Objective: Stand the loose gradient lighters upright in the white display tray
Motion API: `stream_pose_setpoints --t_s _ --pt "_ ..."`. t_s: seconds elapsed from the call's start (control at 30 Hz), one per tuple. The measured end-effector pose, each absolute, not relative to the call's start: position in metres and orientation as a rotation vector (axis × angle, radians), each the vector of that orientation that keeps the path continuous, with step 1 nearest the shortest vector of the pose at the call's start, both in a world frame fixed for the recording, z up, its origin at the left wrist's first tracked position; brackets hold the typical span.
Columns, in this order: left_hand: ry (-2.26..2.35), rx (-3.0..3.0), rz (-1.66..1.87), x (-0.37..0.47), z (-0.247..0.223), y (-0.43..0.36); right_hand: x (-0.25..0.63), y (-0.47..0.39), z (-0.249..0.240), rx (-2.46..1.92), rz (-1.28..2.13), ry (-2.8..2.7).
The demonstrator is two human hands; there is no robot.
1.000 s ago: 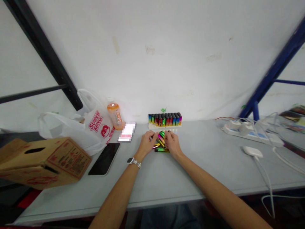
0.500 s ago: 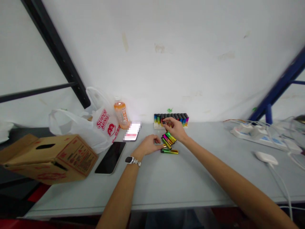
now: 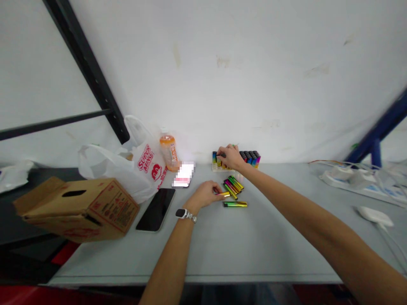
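Observation:
Shiny rainbow-coloured lighters with black tops [image 3: 250,158] stand upright in rows in a pale tray [image 3: 219,168] against the wall. My right hand [image 3: 231,156] is over the left part of the tray, fingers pinched around a lighter [image 3: 221,155] whose dark end shows; the rest is hidden. In front of the tray, my left hand [image 3: 208,193] is closed on another lighter [image 3: 225,194], its gold end sticking out to the right. Beside that hand lie several loose lighters in a small pile [image 3: 232,185], and a single green-gold lighter [image 3: 235,204] rests apart, nearer me.
To the left are a cardboard box [image 3: 110,207], a white plastic bag [image 3: 111,167], an orange drink bottle [image 3: 169,150], a dark phone [image 3: 156,209] and a lit phone [image 3: 183,174]. At right lie a power strip [image 3: 359,186] and a white charger [image 3: 375,216] with cables.
My right hand has moved from the tray's front edge up over its left part. My left hand stays by the pile, still holding a lighter. The whole view has shifted slightly.

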State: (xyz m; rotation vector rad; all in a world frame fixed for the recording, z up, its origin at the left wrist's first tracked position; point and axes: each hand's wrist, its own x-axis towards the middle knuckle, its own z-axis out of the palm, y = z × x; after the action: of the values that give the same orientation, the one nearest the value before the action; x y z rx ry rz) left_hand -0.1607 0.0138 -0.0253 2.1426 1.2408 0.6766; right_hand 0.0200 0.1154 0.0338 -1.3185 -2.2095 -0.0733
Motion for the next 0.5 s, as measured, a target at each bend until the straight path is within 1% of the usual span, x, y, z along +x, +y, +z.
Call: stream_pose_setpoints --t_s 0.3,0.43,0.5 --pt "1.267 2.104 0.707 -0.1590 -0.0231 0.0122 0.0167 0.1233 0.0268 -1.314 -0.048 -2.176" --pt "1.223 2.014 0.802 -0.1587 -0.0219 0.0117 0.0159 0.1209 0.0270 -1.360 -0.075 -2.186" --pt "1.190 2.007 0.859 -0.1582 -0.0212 0.0116 0.0165 0.1171 0.0285 -1.373 -0.147 -2.178"
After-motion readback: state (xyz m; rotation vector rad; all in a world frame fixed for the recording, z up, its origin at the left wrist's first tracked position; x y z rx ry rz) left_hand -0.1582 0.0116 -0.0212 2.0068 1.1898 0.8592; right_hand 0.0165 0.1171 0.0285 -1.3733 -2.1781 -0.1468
